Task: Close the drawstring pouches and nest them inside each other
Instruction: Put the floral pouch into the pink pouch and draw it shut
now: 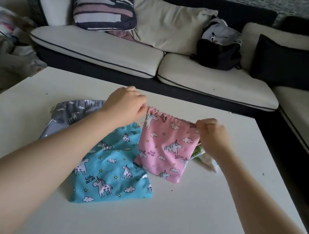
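Pink pouch [167, 146] hangs upright — mouth up, between 2 hands.

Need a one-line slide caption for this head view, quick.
Both hands, left hand and right hand, pinch the pink pouch top; blue pouch lies on the table.

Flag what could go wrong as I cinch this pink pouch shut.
Both hands, left hand and right hand, pinch the pink pouch at its gathered top, so an uneven pull may bunch one side. Its lower edge overlaps the blue pouch and could drag it. The grey pouch lies partly hidden under your left arm.
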